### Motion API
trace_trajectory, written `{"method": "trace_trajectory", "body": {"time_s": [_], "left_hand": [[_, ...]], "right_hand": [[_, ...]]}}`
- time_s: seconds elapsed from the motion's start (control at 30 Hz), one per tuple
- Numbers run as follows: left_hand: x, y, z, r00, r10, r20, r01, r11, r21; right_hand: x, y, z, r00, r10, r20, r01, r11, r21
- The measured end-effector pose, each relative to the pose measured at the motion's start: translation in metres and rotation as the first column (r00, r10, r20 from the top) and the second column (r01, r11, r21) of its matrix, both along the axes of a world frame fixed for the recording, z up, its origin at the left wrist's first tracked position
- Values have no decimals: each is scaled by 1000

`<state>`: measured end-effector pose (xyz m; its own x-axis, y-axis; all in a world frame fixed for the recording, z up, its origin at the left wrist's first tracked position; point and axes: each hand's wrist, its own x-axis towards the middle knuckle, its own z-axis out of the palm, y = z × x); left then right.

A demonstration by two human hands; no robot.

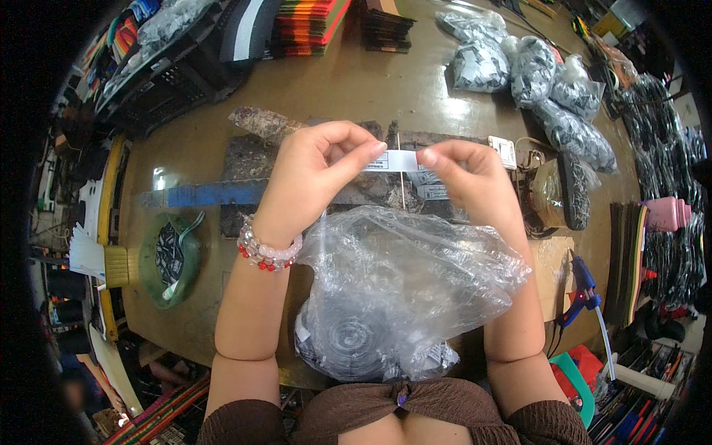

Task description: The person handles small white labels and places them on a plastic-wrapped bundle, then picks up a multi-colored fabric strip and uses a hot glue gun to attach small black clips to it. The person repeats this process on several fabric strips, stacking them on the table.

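Observation:
A small white printed label strip (400,161) is stretched level between my two hands. My left hand (315,178), with beaded bracelets at the wrist, pinches its left end between thumb and fingertips. At the other end my right hand (475,174) pinches it the same way. A thin upright rod or wire (403,194) shows above and below the strip; whether it touches the strip I cannot tell. Other printed labels (434,193) lie just beneath. Between my forearms spreads a crumpled clear plastic bag (423,259), with a coiled roll (348,337) visible through it.
A dark worn slab (241,159) and blue-painted bar (215,193) lie behind my hands. Left is a green bowl (194,271) of small dark pieces. At right are a tape dispenser (549,189) and a blue glue gun (582,293). Filled plastic bags (534,70) sit far right.

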<state>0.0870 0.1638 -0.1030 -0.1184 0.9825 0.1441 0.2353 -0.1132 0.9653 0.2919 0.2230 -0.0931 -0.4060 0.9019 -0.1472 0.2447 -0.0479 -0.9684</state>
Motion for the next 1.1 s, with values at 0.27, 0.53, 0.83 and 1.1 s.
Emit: {"method": "trace_trajectory", "body": {"time_s": [0.27,0.53,0.83,1.1], "left_hand": [[5,1,-3,948,55,-313,-39,998,58],[1,-3,5,993,21,-113,-24,999,-26],[1,-12,18,994,-105,24,107,986,-127],[2,-4,10,981,47,-189,-48,999,2]], "right_hand": [[-10,2,-25,1000,16,-12,-15,999,52],[3,8,-9,811,8,-584,-277,886,-372],[9,-7,19,993,100,-67,-93,990,106],[19,10,14,988,61,141,-78,990,118]]}}
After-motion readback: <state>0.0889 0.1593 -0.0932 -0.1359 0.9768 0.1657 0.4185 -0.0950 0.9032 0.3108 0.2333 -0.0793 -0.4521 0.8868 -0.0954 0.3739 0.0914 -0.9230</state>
